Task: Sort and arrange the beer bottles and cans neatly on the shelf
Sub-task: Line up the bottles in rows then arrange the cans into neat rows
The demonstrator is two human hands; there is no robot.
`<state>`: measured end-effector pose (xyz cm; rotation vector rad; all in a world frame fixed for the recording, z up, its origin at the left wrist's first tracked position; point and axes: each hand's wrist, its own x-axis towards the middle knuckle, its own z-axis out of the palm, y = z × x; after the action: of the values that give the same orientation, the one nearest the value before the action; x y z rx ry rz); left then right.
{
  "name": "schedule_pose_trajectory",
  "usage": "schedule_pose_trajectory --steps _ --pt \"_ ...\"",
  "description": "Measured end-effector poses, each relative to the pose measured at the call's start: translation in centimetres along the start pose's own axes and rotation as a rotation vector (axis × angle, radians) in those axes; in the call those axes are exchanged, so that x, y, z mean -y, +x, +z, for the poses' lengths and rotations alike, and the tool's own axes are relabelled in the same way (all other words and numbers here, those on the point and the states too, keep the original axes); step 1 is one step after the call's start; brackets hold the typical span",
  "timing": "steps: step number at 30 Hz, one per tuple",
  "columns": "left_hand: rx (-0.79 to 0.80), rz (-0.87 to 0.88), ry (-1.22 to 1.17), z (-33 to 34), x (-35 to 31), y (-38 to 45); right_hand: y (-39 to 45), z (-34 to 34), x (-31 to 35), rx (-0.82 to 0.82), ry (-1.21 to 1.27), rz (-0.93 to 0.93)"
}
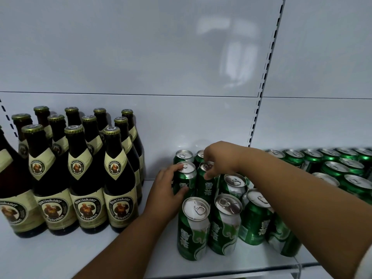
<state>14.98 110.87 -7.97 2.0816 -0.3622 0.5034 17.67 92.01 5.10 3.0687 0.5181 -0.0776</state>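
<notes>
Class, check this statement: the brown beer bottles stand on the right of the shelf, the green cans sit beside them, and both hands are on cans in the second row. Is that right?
Not quite. The head view shows the brown bottles on the left of the shelf, not the right. The rest holds: the green cans sit beside them, and the left hand and right hand each grip a second-row can.

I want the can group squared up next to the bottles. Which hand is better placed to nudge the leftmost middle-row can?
Left. The left hand already grips that can from its open side; the right hand is busy on the neighbouring can.
</notes>
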Motion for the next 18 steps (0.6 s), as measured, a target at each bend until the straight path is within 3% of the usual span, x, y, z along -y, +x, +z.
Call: schedule_pose_trajectory --steps 7,12,15,18 --pt "0.039 -0.021 -0.019 -0.1 -0.3 0.0 -0.7 0.1 0.2 -0.008 0.028 0.011" --pt "-0.050 -0.139 -0.067 -0.7 -0.8 -1.8 -2.8 -0.4 1.6 -0.169 0.140 -0.103" --pt "-0.048 -0.203 -0.144 -1.7 -1.6 -3.9 -5.5 -1.4 3.8 0.007 0.358 -0.208" --pt "0.009 -0.211 -0.273 -2.4 -2.0 -6.5 -7.5 -1.4 5.5 0.155 0.250 -0.258"
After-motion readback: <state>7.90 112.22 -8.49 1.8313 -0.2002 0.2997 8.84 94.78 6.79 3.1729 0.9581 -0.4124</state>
